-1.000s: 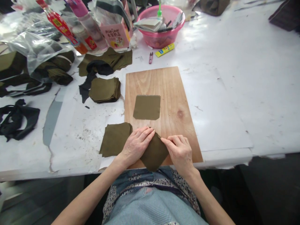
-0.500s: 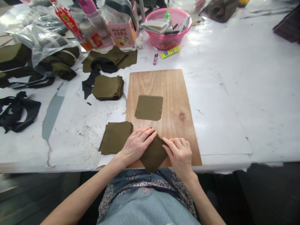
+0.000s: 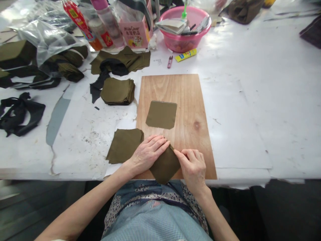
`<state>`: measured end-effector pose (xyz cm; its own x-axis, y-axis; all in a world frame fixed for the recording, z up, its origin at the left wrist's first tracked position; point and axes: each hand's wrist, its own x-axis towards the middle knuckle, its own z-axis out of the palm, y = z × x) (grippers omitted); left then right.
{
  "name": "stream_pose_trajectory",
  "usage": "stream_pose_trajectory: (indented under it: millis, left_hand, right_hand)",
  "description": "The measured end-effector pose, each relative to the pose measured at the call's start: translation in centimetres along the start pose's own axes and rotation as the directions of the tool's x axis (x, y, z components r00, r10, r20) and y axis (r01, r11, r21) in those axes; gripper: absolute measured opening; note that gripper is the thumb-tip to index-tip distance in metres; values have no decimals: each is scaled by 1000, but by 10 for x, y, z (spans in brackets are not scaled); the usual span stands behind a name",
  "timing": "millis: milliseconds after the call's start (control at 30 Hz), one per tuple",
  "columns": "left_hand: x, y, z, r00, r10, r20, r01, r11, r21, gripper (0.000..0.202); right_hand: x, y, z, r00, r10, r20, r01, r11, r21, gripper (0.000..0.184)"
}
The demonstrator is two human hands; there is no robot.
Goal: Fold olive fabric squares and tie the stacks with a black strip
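Observation:
An olive-green fabric piece [image 3: 165, 166] lies turned cornerwise at the front of a wooden board [image 3: 187, 113], one corner over the table edge. My left hand [image 3: 147, 152] rests flat across its upper left side, fingers stretched out together. Along the upper right edge, where a narrow strip is folded over, my right hand [image 3: 192, 165] pinches the fabric between thumb and forefinger. Farther up the board is a flat olive square with cut corners [image 3: 162, 114]. Beside my left hand sits a stack of similar fabric pieces [image 3: 124, 146].
A thicker stack of olive pieces [image 3: 117, 91] stands left of the board. Behind are a pink basin [image 3: 185, 43] of odds and ends, a yellow tube [image 3: 186, 55], pink thread snips [image 3: 170, 62], a pink carton [image 3: 134, 33] and bottles. Black fabric scraps [image 3: 22, 112] lie far left.
The whole view has shifted slightly. My right thumb and forefinger have closed up at the fabric's edge, and more of the folded strip shows between my hands. My left hand stays in place.

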<state>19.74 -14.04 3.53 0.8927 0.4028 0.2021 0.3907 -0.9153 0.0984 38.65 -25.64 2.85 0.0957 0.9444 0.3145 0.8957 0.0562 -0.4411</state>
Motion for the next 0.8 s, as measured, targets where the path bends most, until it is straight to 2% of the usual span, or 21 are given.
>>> stream_pose_trajectory:
  millis: [167,333,500,800]
  left_hand:
    - [0,2,-5,998,39,44,-41,998,56,39]
    - [2,5,-6,999,40,-4,-39,989,143,41]
    - [6,2,-6,988,149,28,-151,987,59,37]
    - [6,5,-10,990,134,45,-135,990,32,38]
  right_hand:
    - [0,0,0,1000,-3,12,3,1000,-18,23]
    - [0,-1,1,1000,-8,5,8,999,-41,22]
    - [-1,-1,1,1000,6,-9,-6,999,-33,23]
    - [-8,3,-8,999,39,32,-40,999,15,21]
